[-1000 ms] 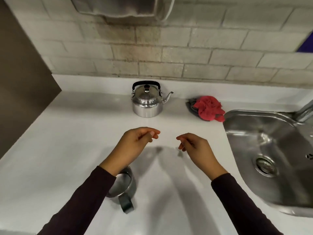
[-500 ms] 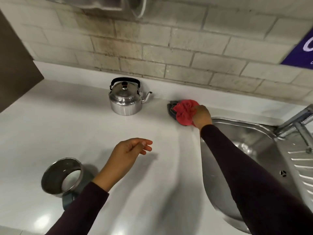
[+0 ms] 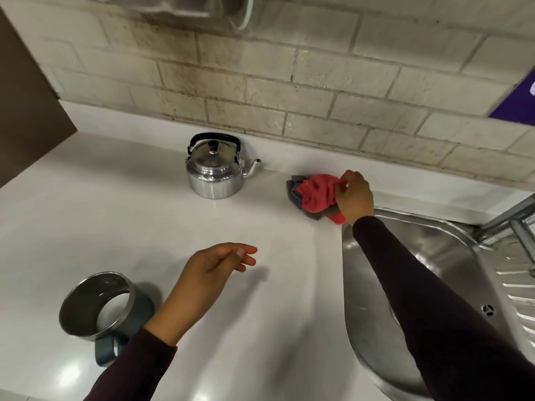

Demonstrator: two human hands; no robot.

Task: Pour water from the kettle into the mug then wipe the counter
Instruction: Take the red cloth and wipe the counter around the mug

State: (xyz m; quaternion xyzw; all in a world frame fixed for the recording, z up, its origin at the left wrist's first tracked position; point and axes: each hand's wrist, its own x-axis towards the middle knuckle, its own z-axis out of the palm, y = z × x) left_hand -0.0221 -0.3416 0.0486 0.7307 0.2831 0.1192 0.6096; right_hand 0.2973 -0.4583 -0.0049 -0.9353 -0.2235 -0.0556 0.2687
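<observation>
Fingers (image 3: pixel 346 180) of the right hand (image 3: pixel 354 198) are closed on the red cloth (image 3: pixel 317 192), soft and best gathered in a bunch, beside the sink (image 3: pixel 359 314) on the desk (image 3: pixel 144 227), while the left hand (image 3: pixel 208 273) is held open, empty.

A white, glossy counter (image 3: pixel 86 227) runs along the foot of a tiled wall and carries three things. A steel kettle (image 3: pixel 214 169) with a black handle stands upright near the back, its spout pointing toward a crumpled red and grey cloth (image 3: pixel 314 195), which lies apart from it just beside the rim of the sink (image 3: pixel 356 328) set into the counter. A metal mug (image 3: pixel 98 311) stands upright near the front edge, well apart from both.
</observation>
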